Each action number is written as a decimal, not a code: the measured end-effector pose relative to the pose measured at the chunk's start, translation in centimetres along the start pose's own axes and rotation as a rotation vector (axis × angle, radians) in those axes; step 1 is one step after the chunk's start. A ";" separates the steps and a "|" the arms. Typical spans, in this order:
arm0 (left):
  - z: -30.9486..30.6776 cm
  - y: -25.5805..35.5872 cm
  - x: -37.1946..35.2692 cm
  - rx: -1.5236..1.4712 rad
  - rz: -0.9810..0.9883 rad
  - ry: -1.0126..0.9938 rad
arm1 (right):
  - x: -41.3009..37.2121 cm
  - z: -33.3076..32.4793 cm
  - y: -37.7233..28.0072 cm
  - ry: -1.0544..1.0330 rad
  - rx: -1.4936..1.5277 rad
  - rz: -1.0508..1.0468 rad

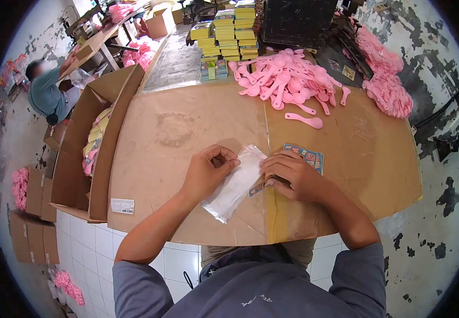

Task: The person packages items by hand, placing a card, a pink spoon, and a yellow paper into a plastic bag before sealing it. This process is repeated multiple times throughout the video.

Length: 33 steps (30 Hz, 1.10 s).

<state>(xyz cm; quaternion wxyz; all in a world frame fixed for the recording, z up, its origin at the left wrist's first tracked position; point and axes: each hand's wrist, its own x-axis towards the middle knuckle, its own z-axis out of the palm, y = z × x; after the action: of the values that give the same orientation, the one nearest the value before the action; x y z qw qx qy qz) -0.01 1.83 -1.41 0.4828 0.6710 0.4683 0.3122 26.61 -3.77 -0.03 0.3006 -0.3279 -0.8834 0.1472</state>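
– In the head view, holding what with the left hand (pixel 208 168)?
– Pinching the upper edge of a flat, translucent plastic packet (pixel 228 192) between thumb and fingers, slanting it over a brown cardboard-covered desk (pixel 181 114).
– And with the right hand (pixel 293 176)?
– Curling fingers at the packet's opposite edge, partly over a blue printed paper card (pixel 313 158); impossible to tell whether pinching.
– And beyond?
– Heaped near the far edge, pink plastic scoops (pixel 285 79).
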 end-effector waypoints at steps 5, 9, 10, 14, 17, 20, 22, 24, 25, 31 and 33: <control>0.0 0.0 0.2 -0.063 0.049 0.046 | -0.4 0.4 0.6 -0.007 0.030 0.036; -0.8 -0.2 0.6 -0.363 0.152 0.082 | -0.4 0.1 0.1 0.010 0.045 0.118; -1.3 0.2 0.6 -0.480 0.147 0.062 | -0.6 -0.1 0.1 0.025 0.051 0.160; -2.5 2.3 -0.4 -0.632 0.098 -0.067 | 0.3 -1.3 -0.8 0.219 0.263 0.622; -2.1 2.3 -0.7 -0.630 0.108 -0.092 | 0.6 -1.1 -0.2 0.414 0.531 0.548; -1.0 1.9 -0.8 -0.596 0.098 -0.108 | 1.4 -1.5 -1.6 0.512 0.607 0.516; -0.5 1.8 -0.9 -0.584 0.103 -0.109 | 1.0 -1.8 -1.8 0.394 0.425 0.541; -0.6 2.4 -1.3 -0.551 0.091 -0.137 | 1.1 -2.4 -2.0 0.255 0.246 0.471; -0.6 2.6 -1.5 -0.535 0.085 -0.150 | 1.5 -3.0 -2.1 0.176 0.157 0.393; 0.1 2.4 -2.2 -0.226 0.188 -0.263 | 3.0 -2.1 -3.6 0.133 0.244 0.302; 0.2 2.1 -2.1 -0.243 0.206 -0.257 | 3.3 -1.6 -4.1 0.226 0.386 0.430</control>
<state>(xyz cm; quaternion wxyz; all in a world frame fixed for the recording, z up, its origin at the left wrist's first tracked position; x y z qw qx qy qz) 0.08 -0.41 0.54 0.5816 0.6864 0.2904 0.3260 23.55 -4.50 4.51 0.4157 -0.4582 -0.7106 0.3351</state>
